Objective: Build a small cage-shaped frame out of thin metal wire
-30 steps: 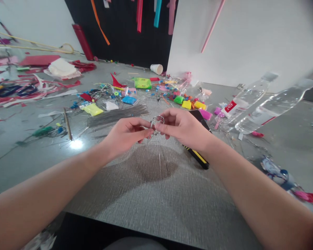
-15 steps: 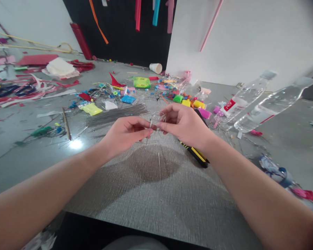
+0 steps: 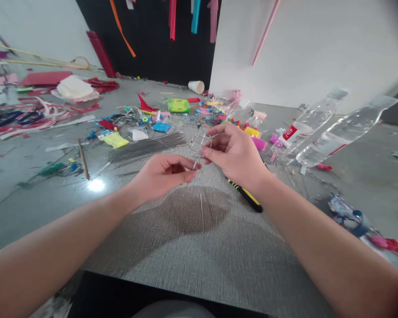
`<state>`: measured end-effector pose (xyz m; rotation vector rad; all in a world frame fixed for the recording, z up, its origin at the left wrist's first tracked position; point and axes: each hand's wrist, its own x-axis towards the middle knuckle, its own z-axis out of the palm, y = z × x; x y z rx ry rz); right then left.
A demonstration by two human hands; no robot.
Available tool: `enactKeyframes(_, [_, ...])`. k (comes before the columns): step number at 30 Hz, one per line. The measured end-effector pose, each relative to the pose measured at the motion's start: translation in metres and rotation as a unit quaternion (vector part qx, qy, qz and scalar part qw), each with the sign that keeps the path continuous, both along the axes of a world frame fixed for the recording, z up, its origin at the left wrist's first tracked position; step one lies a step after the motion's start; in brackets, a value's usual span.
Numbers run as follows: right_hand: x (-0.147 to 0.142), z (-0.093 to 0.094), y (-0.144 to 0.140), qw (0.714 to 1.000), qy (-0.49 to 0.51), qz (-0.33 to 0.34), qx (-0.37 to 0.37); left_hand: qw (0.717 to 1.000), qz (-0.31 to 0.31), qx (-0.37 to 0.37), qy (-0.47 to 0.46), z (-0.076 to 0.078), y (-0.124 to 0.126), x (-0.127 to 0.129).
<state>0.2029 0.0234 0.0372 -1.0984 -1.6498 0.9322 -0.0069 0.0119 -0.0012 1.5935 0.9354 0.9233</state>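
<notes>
My right hand pinches the right edge of a small round frame of bent thin wire, with straight wires crossing inside the ring. Just below and to the left, my left hand has its thumb and forefinger close together around a short thin whitish piece; its kind is too small to tell. The two hands are a little apart. On the table beneath them lie a couple of loose thin wires. A black-and-yellow tool handle lies beside my right wrist, its far end hidden by the hand.
Behind my left hand is a bundle of straight wires. Bright clay packets, such as a yellow one and a blue one, lie beyond. Two clear bottles stand at right. A paper cup lies at the back.
My left hand has moved slightly down, away from the wire frame, with the whitish piece. My right hand has tilted the frame up and left, so more of the ring shows.
</notes>
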Motion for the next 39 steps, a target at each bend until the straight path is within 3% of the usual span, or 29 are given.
enactKeyframes(14, [0.002,0.001,0.004,0.999,0.010,0.026,0.017,0.999,0.000,-0.027,-0.035,-0.002,0.001,0.002])
enactKeyframes(21, [0.012,0.009,0.004,0.988,-0.128,0.058,0.058,0.996,-0.025,-0.003,-0.087,0.002,0.003,-0.004])
enactKeyframes(26, [0.006,-0.004,0.003,0.980,-0.142,0.128,0.049,0.996,-0.094,-0.001,0.001,0.002,0.006,-0.008])
enactKeyframes(29, [0.002,-0.013,0.004,0.978,-0.137,0.151,0.050,0.996,-0.082,-0.007,0.036,0.002,0.007,-0.008])
enactKeyframes(32, [0.001,-0.016,0.004,0.978,-0.137,0.074,0.138,0.998,-0.031,-0.047,-0.008,0.002,0.007,-0.007])
enactKeyframes(34, [0.002,-0.017,0.004,0.960,-0.144,0.043,0.238,0.992,0.002,-0.089,-0.090,0.002,0.008,-0.007])
enactKeyframes(37, [0.003,-0.019,0.004,0.912,-0.179,0.091,0.358,0.966,0.029,-0.154,-0.205,0.001,0.009,-0.007])
enactKeyframes(39, [0.005,-0.021,0.005,0.883,-0.218,0.123,0.397,0.951,0.024,-0.184,-0.249,0.001,0.011,-0.008])
